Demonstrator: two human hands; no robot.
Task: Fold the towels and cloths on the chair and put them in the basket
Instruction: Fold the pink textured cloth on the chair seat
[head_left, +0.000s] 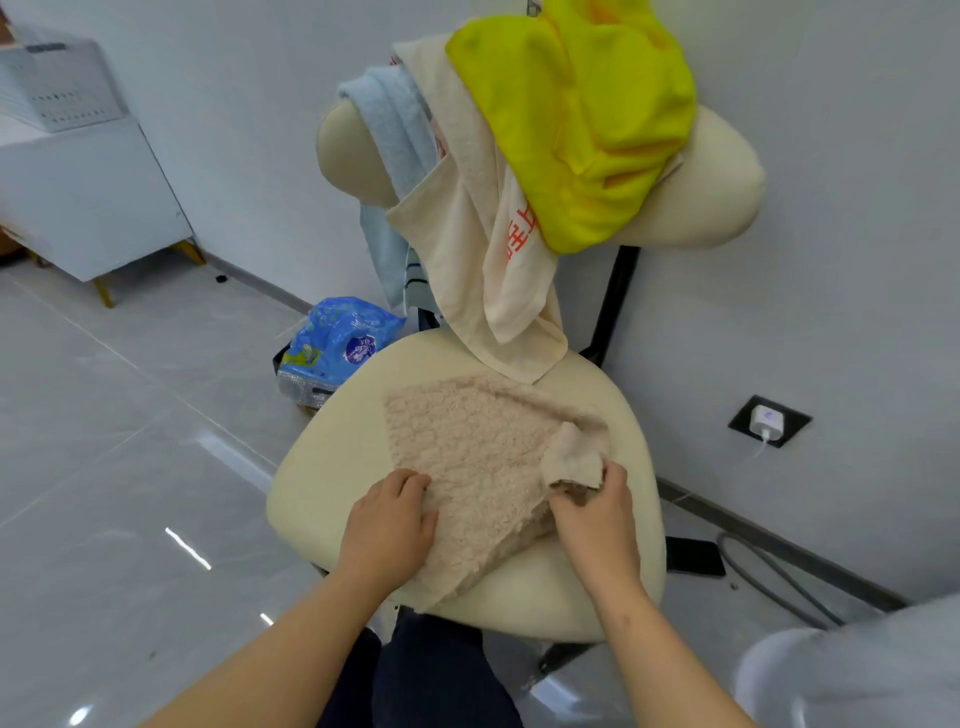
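A fuzzy beige cloth (467, 447) lies spread on the cream chair seat (332, 467). My left hand (387, 525) grips its near left edge with curled fingers. My right hand (597, 514) pinches the right corner, which is lifted and turned over onto the cloth. Over the chair back (717, 192) hang a yellow-green cloth (587, 119), a cream towel with red print (467, 234) and a light blue towel (395, 145). A white rim at the bottom right (810, 670) may be the basket; I cannot tell.
A blue plastic package (337, 343) sits on the floor left of the chair. A white cabinet (88, 197) stands at the far left. A wall socket with a charger (768, 422) and cables (769, 577) are on the right. The floor is glossy tile.
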